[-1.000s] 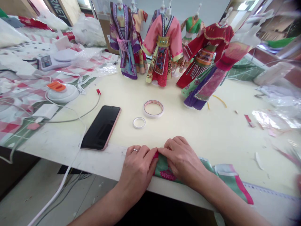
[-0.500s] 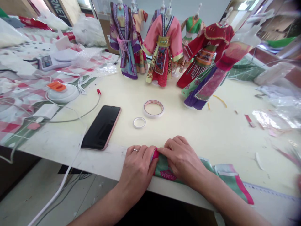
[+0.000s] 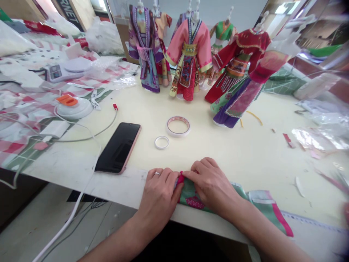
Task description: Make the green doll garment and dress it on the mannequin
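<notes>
A strip of green patterned fabric [image 3: 192, 198] with bright pink edging lies along the front edge of the table. My left hand [image 3: 160, 191], a ring on one finger, is closed on the fabric's pink left end, pinching it between thumb and forefinger. Right beside it, my right hand [image 3: 211, 183] presses down on the same fabric, its forefinger and thumb at the pink edge and its other fingers curled. Past my right forearm the fabric's far end shows a pale band and a pink border. Both palms hide part of the cloth.
Beyond my hands lie a large tape roll [image 3: 178, 126], a small tape roll [image 3: 161, 142] and a phone [image 3: 118, 147]. Several dressed doll forms, one in a pink robe [image 3: 188, 54], stand at the back. A white cable [image 3: 79, 198] hangs over the left front edge. Plastic bags [image 3: 319, 138] lie right.
Both hands keep nearly the same hold on the fabric. The view has shifted very slightly; nothing else visibly moved.
</notes>
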Demonstrator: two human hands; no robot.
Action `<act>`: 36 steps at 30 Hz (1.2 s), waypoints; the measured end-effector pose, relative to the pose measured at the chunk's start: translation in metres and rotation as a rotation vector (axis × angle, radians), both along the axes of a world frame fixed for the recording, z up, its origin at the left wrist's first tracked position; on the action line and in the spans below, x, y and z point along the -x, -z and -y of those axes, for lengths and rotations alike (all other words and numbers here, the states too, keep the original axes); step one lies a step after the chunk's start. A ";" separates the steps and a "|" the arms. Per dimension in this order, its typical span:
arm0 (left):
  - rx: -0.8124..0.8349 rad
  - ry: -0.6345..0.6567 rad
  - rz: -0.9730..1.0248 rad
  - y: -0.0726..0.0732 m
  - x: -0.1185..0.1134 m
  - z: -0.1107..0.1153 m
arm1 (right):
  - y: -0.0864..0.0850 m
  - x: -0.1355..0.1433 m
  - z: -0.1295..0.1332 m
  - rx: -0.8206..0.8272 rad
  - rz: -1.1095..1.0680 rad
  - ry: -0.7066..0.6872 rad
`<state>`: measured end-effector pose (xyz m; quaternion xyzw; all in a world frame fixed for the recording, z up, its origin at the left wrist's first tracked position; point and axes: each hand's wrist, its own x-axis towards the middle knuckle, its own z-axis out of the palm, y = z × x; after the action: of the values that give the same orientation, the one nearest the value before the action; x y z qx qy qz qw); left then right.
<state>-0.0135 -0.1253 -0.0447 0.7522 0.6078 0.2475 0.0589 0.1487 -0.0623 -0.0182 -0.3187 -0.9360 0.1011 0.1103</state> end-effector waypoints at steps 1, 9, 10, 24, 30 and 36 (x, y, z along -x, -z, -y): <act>-0.001 0.000 -0.001 0.000 0.000 0.000 | 0.000 0.000 0.000 -0.002 0.000 -0.002; 0.019 0.025 -0.058 -0.002 0.000 -0.003 | 0.002 -0.002 0.000 0.001 -0.009 0.000; 0.014 0.025 -0.057 -0.002 0.000 -0.003 | 0.002 -0.003 0.000 0.000 -0.017 0.008; -0.029 0.016 -0.083 -0.002 -0.001 -0.003 | -0.006 -0.016 0.000 0.123 -0.104 0.094; -0.031 0.019 -0.063 -0.002 -0.001 -0.002 | -0.006 -0.022 0.003 0.167 -0.134 0.154; -0.042 0.021 -0.064 -0.003 -0.001 -0.001 | -0.003 -0.023 0.003 0.170 -0.131 0.158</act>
<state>-0.0126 -0.1239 -0.0415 0.7670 0.5964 0.2353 0.0262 0.1718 -0.0656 -0.0150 -0.3922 -0.8868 0.1919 0.1514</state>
